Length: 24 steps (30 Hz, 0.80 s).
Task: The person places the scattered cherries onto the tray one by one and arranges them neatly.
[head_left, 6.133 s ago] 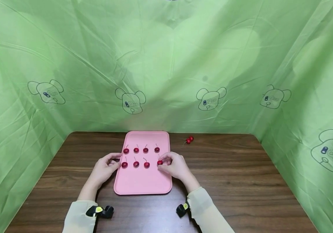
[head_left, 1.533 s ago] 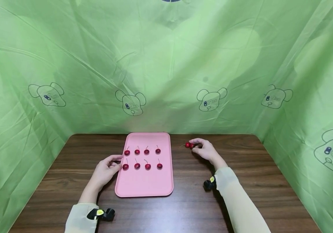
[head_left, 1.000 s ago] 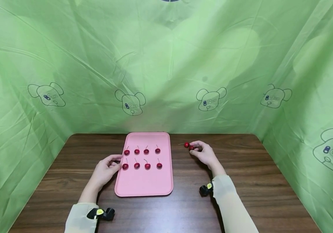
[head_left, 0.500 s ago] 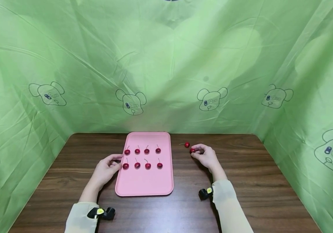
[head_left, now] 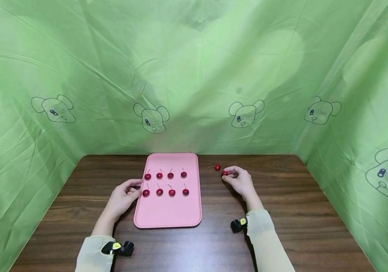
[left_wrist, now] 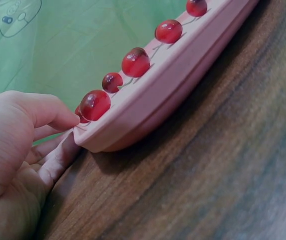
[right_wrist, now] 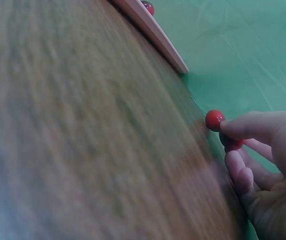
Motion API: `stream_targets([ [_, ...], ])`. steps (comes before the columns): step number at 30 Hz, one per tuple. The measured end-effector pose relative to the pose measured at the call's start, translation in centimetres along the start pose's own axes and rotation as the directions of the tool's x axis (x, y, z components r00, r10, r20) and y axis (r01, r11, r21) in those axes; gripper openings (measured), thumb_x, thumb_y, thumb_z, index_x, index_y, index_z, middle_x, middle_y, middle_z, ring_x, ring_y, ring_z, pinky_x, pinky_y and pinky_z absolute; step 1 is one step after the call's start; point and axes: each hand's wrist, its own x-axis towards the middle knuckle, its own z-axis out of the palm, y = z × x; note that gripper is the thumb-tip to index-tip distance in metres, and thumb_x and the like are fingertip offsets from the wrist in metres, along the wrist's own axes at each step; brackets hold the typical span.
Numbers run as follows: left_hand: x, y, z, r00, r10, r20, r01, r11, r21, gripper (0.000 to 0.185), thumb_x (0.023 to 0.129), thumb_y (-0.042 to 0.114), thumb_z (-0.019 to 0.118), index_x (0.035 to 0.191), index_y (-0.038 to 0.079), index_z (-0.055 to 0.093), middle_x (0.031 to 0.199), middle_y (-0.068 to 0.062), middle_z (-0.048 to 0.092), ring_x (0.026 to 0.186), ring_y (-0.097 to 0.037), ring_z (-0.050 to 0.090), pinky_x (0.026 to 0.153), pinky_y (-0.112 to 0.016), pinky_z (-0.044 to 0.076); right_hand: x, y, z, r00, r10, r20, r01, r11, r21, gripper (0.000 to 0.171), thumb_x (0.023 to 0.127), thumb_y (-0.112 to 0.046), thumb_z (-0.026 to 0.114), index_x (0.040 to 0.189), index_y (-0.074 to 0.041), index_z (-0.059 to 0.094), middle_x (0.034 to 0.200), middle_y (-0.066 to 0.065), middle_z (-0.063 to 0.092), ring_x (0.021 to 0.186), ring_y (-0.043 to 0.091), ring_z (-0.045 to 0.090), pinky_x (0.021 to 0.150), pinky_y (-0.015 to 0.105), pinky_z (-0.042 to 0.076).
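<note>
Two rows of red cherries with thin stems lie on a pink tray, one of them a cherry at the near left corner of the grid. At the tray's left edge, my left hand pinches the rim between thumb and fingers; the left wrist view shows the fingertips on the tray rim. To the right of the tray, my right hand pinches a cherry between thumb and fingertips. Just beyond it a loose cherry rests on the table, its stem pointing left.
The dark wooden table ends at a green cloth backdrop printed with mouse-like heads, which also rises on both sides. Each wrist carries a small black camera, such as the wrist camera on the right.
My right hand has left the tray, where it placed a cherry in the near row, and reached the loose pair. It has drawn one cherry apart from the other. The left hand stays put.
</note>
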Motion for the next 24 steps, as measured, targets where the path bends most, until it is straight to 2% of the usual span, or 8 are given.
stream_targets([
  [9,-0.1,0.1,0.0,1.000,-0.003,-0.004,0.003,1.000,-0.002,0.039,0.102,0.009,0.076,0.141,0.005,0.071,0.126,-0.017,0.074,0.092,-0.016,0.068,0.077,-0.022,0.057,-0.3,-0.6,0.0,1.000,0.006,-0.005,-0.005,0.993,0.120,0.028,0.091,-0.008,0.088,0.118,-0.006,0.079,0.114,0.013,0.080,0.099,0.020,0.073,0.078,0.021,0.055],
  [15,-0.1,0.2,-0.1,1.000,0.023,-0.005,-0.023,1.000,-0.018,0.039,0.102,0.008,0.076,0.140,0.002,0.071,0.126,-0.019,0.073,0.092,-0.015,0.068,0.077,-0.022,0.056,-0.3,-1.1,0.1,1.000,-0.003,-0.004,0.003,0.982,0.191,0.028,0.091,-0.008,0.087,0.118,-0.006,0.079,0.114,0.013,0.079,0.098,0.016,0.073,0.072,0.024,0.056],
  [18,-0.1,0.1,-0.1,1.000,0.027,-0.006,-0.027,0.999,-0.019,0.039,0.102,0.009,0.076,0.140,0.002,0.071,0.126,-0.019,0.073,0.091,-0.015,0.068,0.076,-0.022,0.056,-0.4,-1.4,0.2,1.000,-0.014,-0.002,0.014,0.978,0.208,0.028,0.092,-0.007,0.087,0.119,-0.006,0.079,0.115,0.014,0.079,0.098,0.017,0.073,0.073,0.024,0.057],
  [24,0.0,0.0,0.0,1.000,0.010,-0.006,-0.010,1.000,-0.012,0.038,0.103,0.010,0.076,0.140,0.005,0.071,0.126,-0.017,0.073,0.091,-0.016,0.068,0.076,-0.023,0.057,-0.7,-2.2,0.6,0.999,-0.037,0.016,0.032,0.970,0.242,0.031,0.092,-0.007,0.087,0.121,-0.002,0.077,0.115,0.017,0.077,0.097,0.018,0.074,0.072,0.029,0.059],
])
